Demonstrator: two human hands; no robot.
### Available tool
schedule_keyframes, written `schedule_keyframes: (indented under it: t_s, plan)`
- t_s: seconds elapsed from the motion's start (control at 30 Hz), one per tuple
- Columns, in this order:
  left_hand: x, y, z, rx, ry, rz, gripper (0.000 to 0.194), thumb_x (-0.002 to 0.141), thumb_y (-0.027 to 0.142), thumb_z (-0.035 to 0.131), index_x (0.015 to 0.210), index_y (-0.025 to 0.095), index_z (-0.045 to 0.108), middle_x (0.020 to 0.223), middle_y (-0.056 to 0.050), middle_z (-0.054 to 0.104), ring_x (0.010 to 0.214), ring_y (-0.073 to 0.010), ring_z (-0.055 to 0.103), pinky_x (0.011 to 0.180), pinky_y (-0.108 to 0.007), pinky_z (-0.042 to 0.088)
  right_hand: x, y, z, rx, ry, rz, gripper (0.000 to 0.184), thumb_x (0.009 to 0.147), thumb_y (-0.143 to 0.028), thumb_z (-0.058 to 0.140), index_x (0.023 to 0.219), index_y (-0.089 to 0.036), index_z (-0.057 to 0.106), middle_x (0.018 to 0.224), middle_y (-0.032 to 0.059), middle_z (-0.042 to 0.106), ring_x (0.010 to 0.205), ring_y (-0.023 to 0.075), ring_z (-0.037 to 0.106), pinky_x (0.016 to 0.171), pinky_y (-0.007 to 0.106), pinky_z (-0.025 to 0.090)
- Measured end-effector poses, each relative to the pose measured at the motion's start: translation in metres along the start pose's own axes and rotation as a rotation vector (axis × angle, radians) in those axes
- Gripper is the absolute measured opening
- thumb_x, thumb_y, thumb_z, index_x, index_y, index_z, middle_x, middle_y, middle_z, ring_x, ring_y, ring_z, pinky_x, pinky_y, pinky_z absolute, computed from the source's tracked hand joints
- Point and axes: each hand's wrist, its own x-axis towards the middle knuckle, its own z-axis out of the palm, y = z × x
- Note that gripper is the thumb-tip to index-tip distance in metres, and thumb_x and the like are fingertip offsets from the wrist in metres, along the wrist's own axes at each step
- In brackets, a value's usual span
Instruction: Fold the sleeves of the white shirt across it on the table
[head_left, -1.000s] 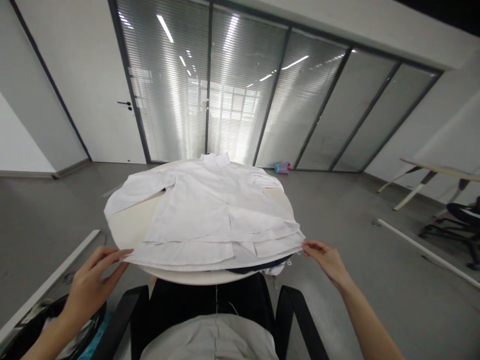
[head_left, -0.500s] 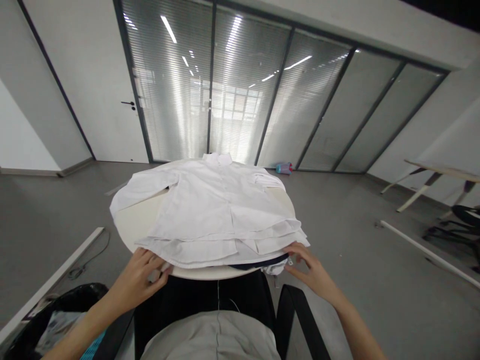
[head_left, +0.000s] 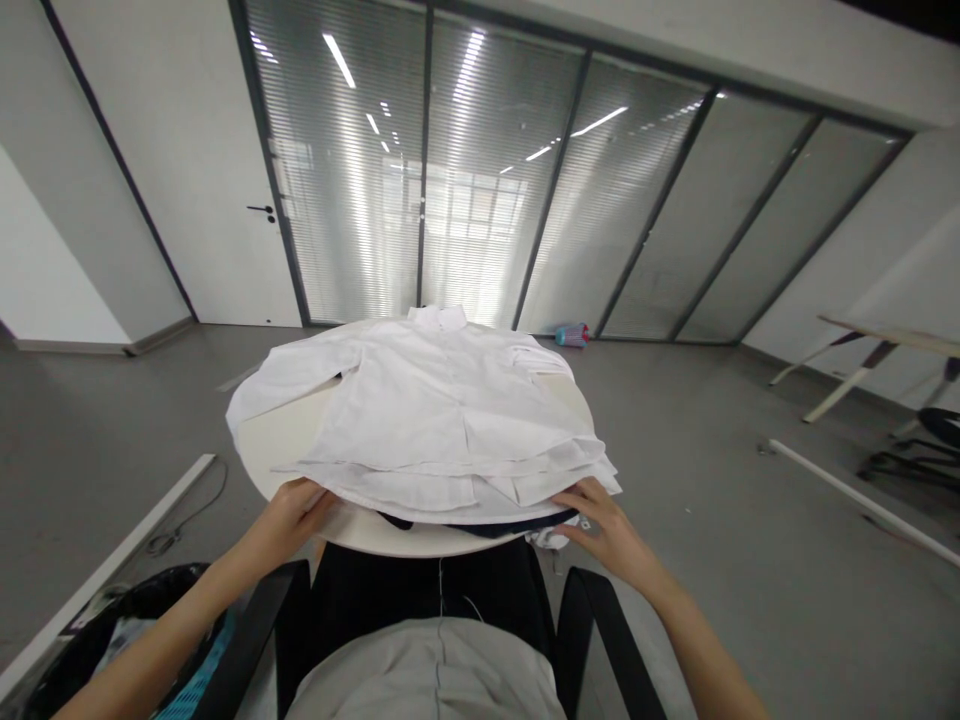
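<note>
Shirt: a white shirt (head_left: 442,420) lies flat on the round table (head_left: 285,440), collar at the far edge, hem at the near edge just before the person.
Long axis: it runs from collar to hem, straight away from the seated person; the sleeves spread to either side.
Left hand: the left hand (head_left: 289,515) rests at the near-left corner of the hem, fingers together and tucked at the cloth's edge; whether they pinch it cannot be told.
Right hand: the right hand (head_left: 604,525) sits at the near-right corner of the hem, fingers loosely spread, tips at the hem's edge.
Nearness: both hands touch the hem, one at each corner, about equally close; the shirt lies ahead of the fingers.
Under the hem: a dark garment (head_left: 510,527) shows beneath the white cloth at the near rim.
Surface: the pale tabletop is bare at its left part, under the sleeve.
Room: grey floor, a glass wall with blinds (head_left: 480,180) behind, a door (head_left: 217,200) to the left, and a black chair armrest (head_left: 592,620) close below.
</note>
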Motion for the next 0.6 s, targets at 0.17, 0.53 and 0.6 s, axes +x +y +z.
schedule_keyframes:
  t_s: [0.17,0.53,0.6]
  plan:
    - [-0.014,-0.02,0.002,0.101,0.005,0.105,0.036,0.096,0.029,0.045,0.071,0.021,0.07,0.076,-0.006,0.076,0.072,-0.0203,0.074,0.065,-0.024,0.056,0.001,0.002,0.0,0.034,0.052,-0.004,0.021,0.098,-0.033,0.054,0.099,-0.028,0.075,0.1,0.0067,0.07,0.096,0.0233,0.066,0.084,0.037,0.056]
    - [-0.027,-0.041,-0.021,0.117,0.115,0.186,0.028,0.098,0.028,0.047,0.093,0.02,0.073,0.099,-0.01,0.076,0.091,-0.0197,0.074,0.077,-0.025,0.058,0.002,0.015,-0.003,-0.069,0.271,0.112,0.022,0.099,-0.036,0.048,0.103,-0.023,0.065,0.101,0.0094,0.072,0.095,0.0243,0.069,0.087,0.039,0.055]
    - [-0.031,-0.04,-0.017,0.09,0.057,0.168,0.027,0.098,0.028,0.048,0.094,0.021,0.074,0.101,-0.01,0.076,0.094,-0.0203,0.074,0.079,-0.025,0.058,-0.005,0.021,0.002,-0.08,0.239,0.057,0.022,0.094,-0.039,0.059,0.107,-0.023,0.066,0.105,0.0098,0.071,0.101,0.0258,0.067,0.092,0.042,0.054]
